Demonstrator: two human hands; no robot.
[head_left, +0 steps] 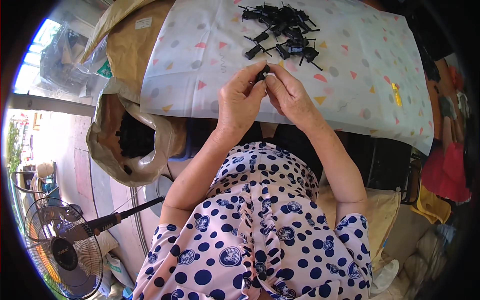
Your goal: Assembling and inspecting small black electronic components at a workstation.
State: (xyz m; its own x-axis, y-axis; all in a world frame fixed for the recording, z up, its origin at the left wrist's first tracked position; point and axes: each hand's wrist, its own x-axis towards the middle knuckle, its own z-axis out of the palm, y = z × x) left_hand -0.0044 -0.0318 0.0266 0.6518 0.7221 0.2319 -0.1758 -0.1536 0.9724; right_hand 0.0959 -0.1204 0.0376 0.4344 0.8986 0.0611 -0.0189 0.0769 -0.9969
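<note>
Both my hands meet above the near part of a table covered with a patterned white cloth. Pinched between the fingertips of my left hand and my right hand is a small black plastic part. The fingers hide most of it, so its exact kind does not show. Just beyond my hands lies a loose heap of black plastic parts with thin rods sticking out. A few of these parts lie apart at the heap's near edge, close to my fingertips.
Left of the table stands an open sack with black parts inside. A small yellow tube-like object lies on the cloth at right. A fan stands at lower left. Beyond the table's right edge, a person in red is partly visible.
</note>
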